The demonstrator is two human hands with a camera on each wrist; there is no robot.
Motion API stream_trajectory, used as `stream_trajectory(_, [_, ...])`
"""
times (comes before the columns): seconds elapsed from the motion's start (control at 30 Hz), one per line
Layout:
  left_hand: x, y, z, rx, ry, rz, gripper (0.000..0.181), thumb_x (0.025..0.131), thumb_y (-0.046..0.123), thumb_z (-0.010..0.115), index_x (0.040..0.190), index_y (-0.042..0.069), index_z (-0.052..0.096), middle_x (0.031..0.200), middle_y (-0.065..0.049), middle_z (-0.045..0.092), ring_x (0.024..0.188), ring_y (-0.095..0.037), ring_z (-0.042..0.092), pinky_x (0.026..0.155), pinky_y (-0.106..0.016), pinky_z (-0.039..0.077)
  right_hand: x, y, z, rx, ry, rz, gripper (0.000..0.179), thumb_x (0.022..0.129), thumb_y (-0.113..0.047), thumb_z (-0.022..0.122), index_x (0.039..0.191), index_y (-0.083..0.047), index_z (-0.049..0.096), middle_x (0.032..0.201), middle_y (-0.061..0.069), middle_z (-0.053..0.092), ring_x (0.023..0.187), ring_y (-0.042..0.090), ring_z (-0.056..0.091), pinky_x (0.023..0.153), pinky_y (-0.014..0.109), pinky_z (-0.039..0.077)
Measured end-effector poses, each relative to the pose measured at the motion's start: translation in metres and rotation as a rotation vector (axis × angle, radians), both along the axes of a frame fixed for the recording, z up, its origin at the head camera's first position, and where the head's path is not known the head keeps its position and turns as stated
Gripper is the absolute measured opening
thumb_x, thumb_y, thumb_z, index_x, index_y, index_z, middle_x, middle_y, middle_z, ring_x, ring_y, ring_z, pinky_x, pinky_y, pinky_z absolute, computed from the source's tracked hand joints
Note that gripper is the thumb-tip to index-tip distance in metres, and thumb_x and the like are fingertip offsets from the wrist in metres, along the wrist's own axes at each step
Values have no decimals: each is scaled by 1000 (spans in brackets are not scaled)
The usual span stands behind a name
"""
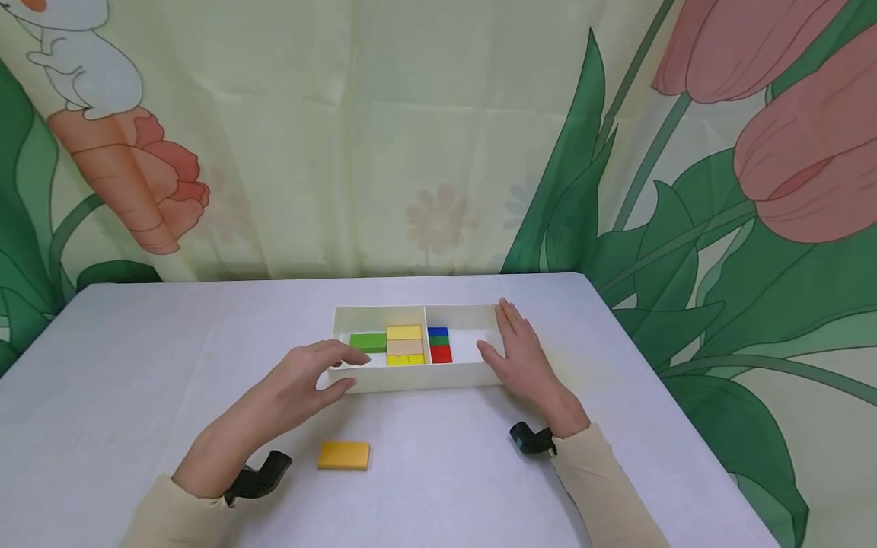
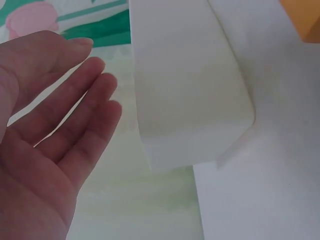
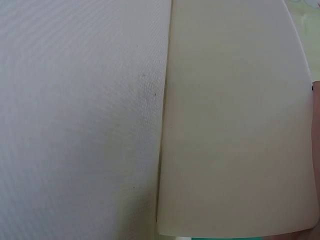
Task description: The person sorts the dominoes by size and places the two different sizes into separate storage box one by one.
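A white two-compartment box (image 1: 411, 379) stands on the table, its plain outer wall (image 3: 235, 115) filling much of the right wrist view. My left hand (image 1: 301, 388) hovers by the box's left end, thumb and fingers spread and loosely bent, holding nothing. In the left wrist view this hand (image 2: 40, 155) is apart from the box (image 2: 192, 75). My right hand (image 1: 527, 365) lies along the box's right end with fingers straight; only a sliver shows in the right wrist view. Left compartment: green block (image 1: 368, 342), pale yellow block (image 1: 404, 332), tan block (image 1: 406, 347), bright yellow blocks (image 1: 406, 360).
Blue (image 1: 438, 331), green and red (image 1: 441, 355) blocks sit against the divider in the right compartment. An orange-yellow rectangular block (image 1: 344, 455) lies on the white-covered table (image 1: 425, 487), in front of the box. A printed curtain (image 1: 294, 152) hangs behind the table.
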State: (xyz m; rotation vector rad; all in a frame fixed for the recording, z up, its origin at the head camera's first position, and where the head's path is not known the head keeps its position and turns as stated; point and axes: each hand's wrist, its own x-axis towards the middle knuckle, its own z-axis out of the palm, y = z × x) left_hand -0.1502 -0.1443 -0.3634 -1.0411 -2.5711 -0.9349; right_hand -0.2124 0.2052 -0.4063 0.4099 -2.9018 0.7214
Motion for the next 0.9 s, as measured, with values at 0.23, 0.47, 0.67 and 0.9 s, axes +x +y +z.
stream_trajectory(0.23, [8, -3, -5, 6, -111, -33, 32, 83, -5, 73, 110, 11, 68, 103, 1, 73, 93, -17, 68, 81, -30, 59, -1, 0, 0, 2, -7, -8, 78, 99, -38, 51, 155, 5, 18, 166, 17, 13, 154, 37, 13, 124, 56, 13])
stream_trajectory(0.47, [13, -8, -15, 9, -235, -47, 29, 86, -1, 72, 112, 11, 68, 105, -3, 73, 94, -20, 69, 82, -26, 58, -2, 0, 1, -6, -15, -5, 78, 99, -38, 51, 156, 4, 17, 166, 17, 12, 154, 36, 12, 124, 56, 12])
stream_trajectory(0.67, [13, -11, -18, -16, -348, -73, 25, 89, 6, 71, 113, 11, 67, 108, -2, 71, 94, -15, 68, 85, -27, 58, -2, 0, 1, -3, -6, -4, 79, 99, -37, 52, 156, 5, 17, 166, 17, 13, 153, 37, 13, 124, 56, 13])
stream_trajectory(0.9, [13, -13, -21, -65, -519, -93, 31, 85, 18, 78, 114, 12, 68, 110, 2, 71, 101, -18, 66, 85, -26, 55, 0, 0, 2, -3, -16, -9, 78, 99, -39, 51, 156, 4, 17, 167, 16, 12, 154, 35, 12, 125, 55, 12])
